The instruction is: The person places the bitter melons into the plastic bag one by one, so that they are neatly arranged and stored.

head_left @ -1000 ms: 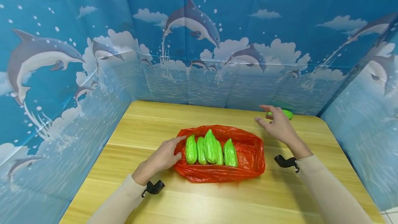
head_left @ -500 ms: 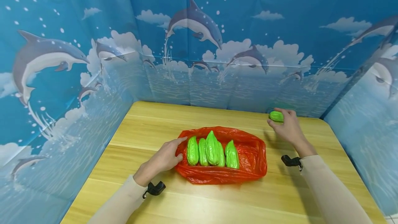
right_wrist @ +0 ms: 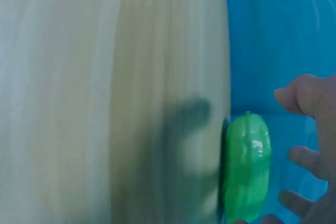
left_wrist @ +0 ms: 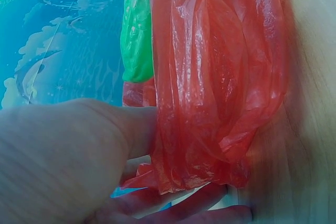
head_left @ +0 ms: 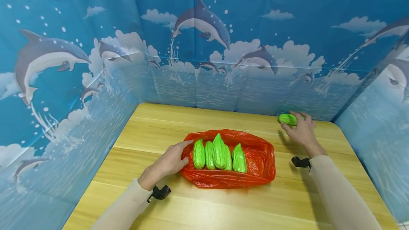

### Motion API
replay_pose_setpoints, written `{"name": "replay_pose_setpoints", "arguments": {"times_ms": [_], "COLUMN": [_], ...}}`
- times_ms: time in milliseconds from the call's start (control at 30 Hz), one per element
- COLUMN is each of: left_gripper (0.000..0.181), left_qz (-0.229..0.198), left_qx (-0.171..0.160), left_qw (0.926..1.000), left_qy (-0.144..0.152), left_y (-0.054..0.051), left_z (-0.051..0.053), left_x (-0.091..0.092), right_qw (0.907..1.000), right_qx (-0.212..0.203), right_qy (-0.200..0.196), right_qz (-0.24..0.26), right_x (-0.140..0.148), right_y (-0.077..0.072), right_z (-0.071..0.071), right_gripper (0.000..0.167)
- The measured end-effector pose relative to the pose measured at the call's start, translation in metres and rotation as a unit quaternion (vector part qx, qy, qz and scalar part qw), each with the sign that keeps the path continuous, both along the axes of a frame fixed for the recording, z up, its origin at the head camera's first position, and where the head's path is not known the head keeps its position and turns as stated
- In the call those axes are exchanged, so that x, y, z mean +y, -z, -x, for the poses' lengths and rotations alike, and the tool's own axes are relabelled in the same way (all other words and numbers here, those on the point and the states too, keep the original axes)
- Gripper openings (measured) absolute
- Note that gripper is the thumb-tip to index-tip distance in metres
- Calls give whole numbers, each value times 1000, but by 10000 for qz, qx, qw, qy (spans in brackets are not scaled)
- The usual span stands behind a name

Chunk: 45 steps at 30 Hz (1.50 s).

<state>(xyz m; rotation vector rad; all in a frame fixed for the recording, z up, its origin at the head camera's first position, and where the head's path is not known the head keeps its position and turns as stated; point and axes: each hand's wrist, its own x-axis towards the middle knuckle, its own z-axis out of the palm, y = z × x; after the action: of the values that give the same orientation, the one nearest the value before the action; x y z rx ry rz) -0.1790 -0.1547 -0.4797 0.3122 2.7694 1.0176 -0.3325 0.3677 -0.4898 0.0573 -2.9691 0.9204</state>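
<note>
My left hand (head_left: 169,159) grips the left end of an open red plastic bag (head_left: 223,180); in the left wrist view the thumb goes inside the bag's rim (left_wrist: 205,77) while the fingers lie outside it. Several bright green bitter melons (head_left: 218,152) stand side by side in the bag. One more bitter melon (head_left: 286,119) lies at the table's back right edge, against the backdrop. Over its right part is my right hand (head_left: 301,129), partly hiding it. The right wrist view has this melon (right_wrist: 247,166) beside the spread thumb and fingers (right_wrist: 310,161), with a gap visible between.
The wooden table (head_left: 153,116) is enclosed by a blue dolphin-printed curtain (head_left: 204,91) at the back and sides. A black wrist-camera mount (head_left: 300,162) sticks out from the right sleeve, and another mount (head_left: 161,192) from the left.
My right hand has moved rightward along the melon at the back edge, uncovering its left end. My left hand keeps its place on the bag. The head view has shifted slightly.
</note>
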Motion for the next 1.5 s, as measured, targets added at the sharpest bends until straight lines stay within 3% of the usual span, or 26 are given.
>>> {"name": "replay_pose_setpoints", "arguments": {"times_ms": [533, 1100, 1500], "left_gripper": [72, 73, 72], "left_qz": [0, 35, 48], "left_qx": [1, -6, 14], "left_qw": [10000, 10000, 9999], "left_qy": [18, 78, 99], "left_y": [3, 5, 4], "left_z": [2, 2, 0], "left_x": [-1, -2, -2], "right_qw": [9997, 9995, 9983], "right_qx": [-246, 183, 231], "right_qy": [-43, -67, -388], "right_qz": [-32, 249, 378], "right_x": [6, 5, 1], "right_y": [14, 24, 27], "right_z": [5, -1, -8], "right_gripper": [90, 82, 99]}}
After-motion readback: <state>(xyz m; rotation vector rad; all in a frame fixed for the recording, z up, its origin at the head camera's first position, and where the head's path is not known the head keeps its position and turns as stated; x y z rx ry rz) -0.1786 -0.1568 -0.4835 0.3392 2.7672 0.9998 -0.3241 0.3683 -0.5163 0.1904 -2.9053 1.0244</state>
